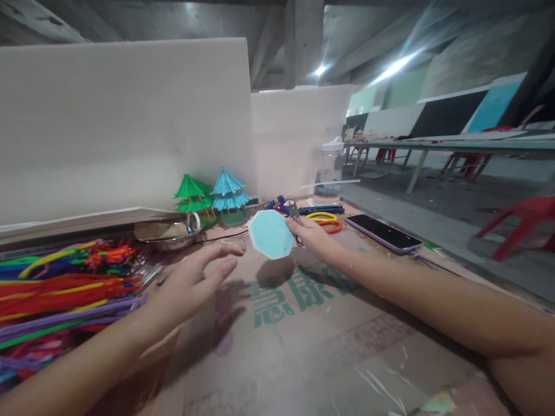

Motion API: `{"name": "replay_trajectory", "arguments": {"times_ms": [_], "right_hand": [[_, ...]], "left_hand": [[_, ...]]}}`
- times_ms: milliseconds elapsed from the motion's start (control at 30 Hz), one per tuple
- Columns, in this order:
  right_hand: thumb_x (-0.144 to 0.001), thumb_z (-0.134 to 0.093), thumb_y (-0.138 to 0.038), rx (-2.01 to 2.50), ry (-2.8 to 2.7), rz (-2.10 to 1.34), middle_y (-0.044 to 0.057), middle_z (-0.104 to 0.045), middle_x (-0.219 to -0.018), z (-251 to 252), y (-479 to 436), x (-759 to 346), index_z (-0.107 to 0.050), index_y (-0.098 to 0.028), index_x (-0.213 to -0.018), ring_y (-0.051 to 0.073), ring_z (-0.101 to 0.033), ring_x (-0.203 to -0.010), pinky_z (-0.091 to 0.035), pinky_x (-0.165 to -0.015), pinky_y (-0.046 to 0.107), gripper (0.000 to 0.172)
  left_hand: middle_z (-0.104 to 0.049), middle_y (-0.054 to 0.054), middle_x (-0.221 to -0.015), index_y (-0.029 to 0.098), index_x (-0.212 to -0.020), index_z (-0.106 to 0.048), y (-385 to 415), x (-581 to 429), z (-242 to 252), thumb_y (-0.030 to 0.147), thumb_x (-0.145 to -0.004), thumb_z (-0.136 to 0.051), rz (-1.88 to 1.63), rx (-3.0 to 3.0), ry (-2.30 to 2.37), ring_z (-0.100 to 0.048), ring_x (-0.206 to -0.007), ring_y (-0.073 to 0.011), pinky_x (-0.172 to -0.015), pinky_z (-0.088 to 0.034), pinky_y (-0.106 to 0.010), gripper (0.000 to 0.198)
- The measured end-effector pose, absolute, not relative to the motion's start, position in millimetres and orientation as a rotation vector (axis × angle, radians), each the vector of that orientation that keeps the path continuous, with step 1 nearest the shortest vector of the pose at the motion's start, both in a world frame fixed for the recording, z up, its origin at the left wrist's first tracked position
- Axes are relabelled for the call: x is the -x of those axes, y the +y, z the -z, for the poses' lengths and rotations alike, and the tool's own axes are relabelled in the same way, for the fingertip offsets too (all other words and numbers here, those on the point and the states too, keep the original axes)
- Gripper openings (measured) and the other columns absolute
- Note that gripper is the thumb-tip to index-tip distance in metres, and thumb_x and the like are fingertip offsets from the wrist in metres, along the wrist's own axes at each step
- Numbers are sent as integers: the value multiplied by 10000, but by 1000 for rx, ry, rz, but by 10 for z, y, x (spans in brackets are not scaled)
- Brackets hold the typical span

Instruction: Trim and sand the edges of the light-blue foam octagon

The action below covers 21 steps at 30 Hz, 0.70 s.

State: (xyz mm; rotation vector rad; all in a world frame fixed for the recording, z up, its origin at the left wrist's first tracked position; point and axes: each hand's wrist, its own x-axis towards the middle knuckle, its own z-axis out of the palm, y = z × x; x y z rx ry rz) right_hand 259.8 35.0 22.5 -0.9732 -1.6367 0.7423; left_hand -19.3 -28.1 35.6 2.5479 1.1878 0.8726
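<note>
Holding up a pale-blue octagonal piece (272, 234) at mid-frame, pinched by its right edge in the right grip (311, 234). Extending the left grip (199, 280) near its left side, unclenched. Facing a green model (191, 195) and a blue model (228, 192) left of centre, with coloured stems (60, 294) at far left and a phone (384, 232) on the worktop (303, 361) at right.

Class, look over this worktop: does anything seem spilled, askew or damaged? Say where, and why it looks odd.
Pale strands and a greenish scrap lie scattered at the near right of the cardboard, seemingly stray offcuts. Nothing else stands out; the octagon in the right hand appears unbroken.
</note>
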Motion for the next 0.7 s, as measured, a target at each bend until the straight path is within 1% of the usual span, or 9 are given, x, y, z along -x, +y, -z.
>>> {"name": "replay_trajectory", "arguments": {"times_ms": [100,233,300,367,433,533,600,633,700], "right_hand": [[-827,-472,-625,1017,-1652,-669,-37,-437,-567,-293,414,-2672,-426,-226,-680,137,-452,-578,-376,-552,267,427],[-880,-464,-414,1081,-1662,-553,-9,-524,-666,-260,344,-2618,-467,-215,-774,162,-492,-661,-366,-631,287,226],[-883,-458,-357,1121,-1726,-464,1,-552,-659,-257,278,-2585,-476,-217,-823,180,-508,-650,-352,-628,296,154],[-901,-427,-356,1146,-1824,-326,16,-572,-644,-304,232,-2597,-475,-221,-849,200,-526,-628,-346,-613,305,153],[-921,-383,-374,1146,-1864,-155,41,-590,-666,-402,227,-2667,-476,-224,-850,216,-540,-627,-355,-606,313,190],[-941,-359,-422,1113,-1724,57,61,-597,-709,-569,280,-2832,-494,-221,-890,229,-545,-652,-383,-622,328,247],[-951,-349,-481,1082,-1598,141,59,-587,-713,-627,331,-2917,-499,-221,-910,232,-547,-673,-403,-647,339,303],[-951,-346,-504,1065,-1548,153,56,-581,-715,-628,357,-2939,-498,-223,-902,232,-548,-685,-411,-660,343,323],[-949,-343,-518,1047,-1500,110,52,-576,-731,-580,411,-2942,-485,-228,-864,226,-543,-710,-419,-681,344,334]], "left_hand": [[-632,-124,-1271,202,-1193,-591,194,-67,-427,495,-891,-499,-819,-2494,1201,-590,-1181,-289,-983,-494,-455,431],[-561,-179,-1348,155,-1300,-492,272,-258,-266,607,-832,-541,-863,-2346,1067,-552,-1228,-310,-990,-490,-444,652],[-618,-160,-1253,154,-1255,-506,210,-371,-302,632,-846,-505,-911,-2247,1017,-636,-1094,-287,-898,-545,-414,629],[-673,-142,-1047,128,-1103,-552,166,-476,-399,648,-883,-402,-997,-2079,1094,-705,-804,-248,-711,-587,-393,584],[-678,-113,-941,129,-1037,-546,171,-547,-495,589,-902,-412,-1027,-2072,1102,-693,-683,-215,-690,-577,-392,498],[-679,-117,-1053,161,-1143,-524,252,-633,-558,448,-900,-497,-926,-2278,963,-682,-933,-242,-874,-531,-426,377],[-626,-134,-1212,175,-1197,-532,292,-740,-540,383,-910,-511,-769,-2416,931,-584,-1151,-277,-992,-456,-469,356],[-591,-141,-1266,169,-1206,-541,280,-816,-518,357,-919,-512,-677,-2458,931,-536,-1209,-294,-1026,-420,-492,345],[-597,-114,-1242,175,-1188,-569,153,-992,-459,336,-920,-543,-540,-2467,834,-558,-1163,-282,-987,-457,-471,315]]}}
